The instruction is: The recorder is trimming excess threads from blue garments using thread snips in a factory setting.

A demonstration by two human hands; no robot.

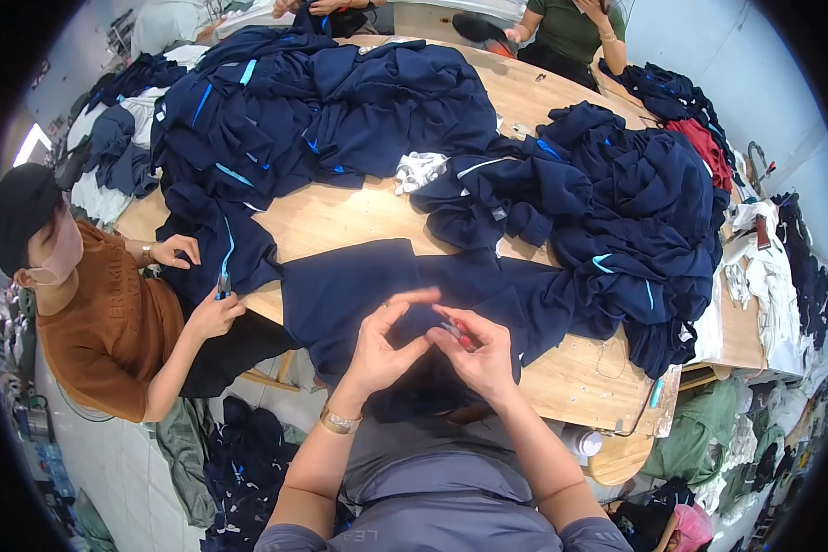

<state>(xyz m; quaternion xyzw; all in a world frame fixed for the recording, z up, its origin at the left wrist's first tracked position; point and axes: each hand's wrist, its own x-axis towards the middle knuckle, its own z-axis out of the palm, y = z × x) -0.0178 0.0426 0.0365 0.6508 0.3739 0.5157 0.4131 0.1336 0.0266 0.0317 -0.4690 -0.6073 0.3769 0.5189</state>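
Note:
My right hand [478, 357] is closed around a small red-handled tool [460, 337], which looks like thread snips; the fingers hide most of it. Close beside it, my left hand [384, 345] has its thumb and fingers apart. Its thumb tip meets the right hand near the tool, and its forefinger is blurred. I see nothing held in the left hand. Under both hands a navy garment [345, 287] spreads over the table's near edge and hangs down toward my lap.
Large navy garment heaps [400, 101] cover the far table [331, 221] and its right side [644, 184]. A crumpled white cloth [420, 172] lies between them. At left, a co-worker in brown [110, 313] holds blue-handled snips [224, 284]. A white-lidded container [587, 443] stands by the near right edge.

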